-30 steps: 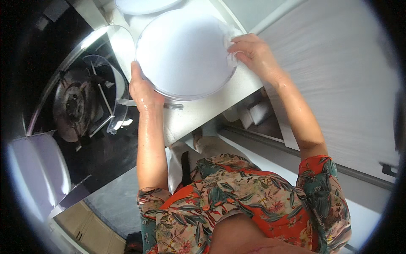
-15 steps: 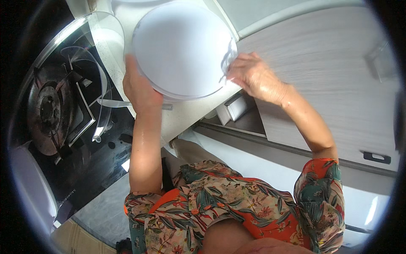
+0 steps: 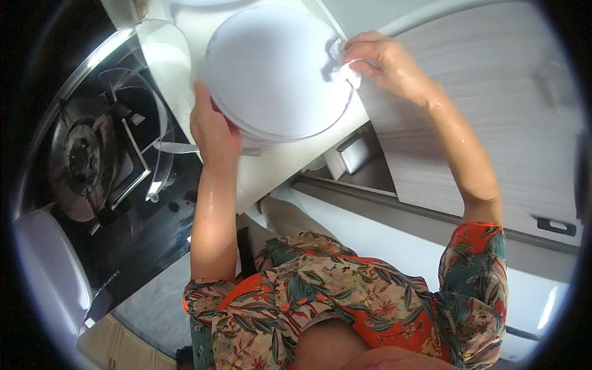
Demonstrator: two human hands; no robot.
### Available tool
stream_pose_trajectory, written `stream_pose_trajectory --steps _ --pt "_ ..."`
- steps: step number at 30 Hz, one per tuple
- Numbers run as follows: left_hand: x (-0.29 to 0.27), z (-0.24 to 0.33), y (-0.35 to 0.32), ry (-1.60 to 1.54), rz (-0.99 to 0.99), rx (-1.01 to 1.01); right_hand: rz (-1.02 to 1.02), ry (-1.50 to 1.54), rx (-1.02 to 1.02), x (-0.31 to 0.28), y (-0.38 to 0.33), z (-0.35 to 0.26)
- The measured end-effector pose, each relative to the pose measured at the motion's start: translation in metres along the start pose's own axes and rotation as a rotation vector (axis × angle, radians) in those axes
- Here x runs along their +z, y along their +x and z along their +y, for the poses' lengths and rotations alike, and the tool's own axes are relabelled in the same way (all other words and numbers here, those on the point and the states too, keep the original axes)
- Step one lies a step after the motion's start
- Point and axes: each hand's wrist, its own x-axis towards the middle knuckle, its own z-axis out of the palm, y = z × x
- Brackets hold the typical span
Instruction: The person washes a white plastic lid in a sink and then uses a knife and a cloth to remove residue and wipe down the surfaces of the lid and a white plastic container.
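Observation:
A large round white disc (image 3: 280,71), smooth and slightly raised like a lamp cover or lid, rests over the pale counter (image 3: 250,185). My left hand (image 3: 214,131) grips its left rim; the thumb side shows and some fingers are hidden behind it. At the opposite rim, my right hand (image 3: 387,66) pinches a crumpled white tissue or thin cloth (image 3: 350,75), touching the disc's edge. A knife-like tool (image 3: 176,147) with a pale blade lies beneath my left wrist, its clear handle (image 3: 250,152) poking out on the right.
Left of the counter is a black glass stove with a round burner (image 3: 83,160). A clear curved plastic band (image 3: 161,117) lies across it, and a clear round lid (image 3: 163,40) sits behind. A wood-grain sliding door (image 3: 456,80) stands right, beside an open compartment holding a white box (image 3: 354,154).
My right hand has moved up and slightly right along the rim with the tissue. My left hand keeps its hold; the disc has shifted a little right in view.

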Motion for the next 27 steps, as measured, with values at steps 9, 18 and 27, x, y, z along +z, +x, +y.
stream_pose_trajectory --steps 9,18,27 --pt "-0.063 0.02 -0.019 1.763 -0.539 0.562 0.1 0.205 -0.096 -0.007 -0.008 -0.049" --pt "-0.053 0.021 -0.012 2.219 -0.904 0.418 -0.288 0.802 0.169 0.068 -0.075 -0.104" --pt "-0.044 0.024 -0.024 2.202 -1.268 0.395 -0.328 1.512 0.613 0.132 -0.084 -0.094"
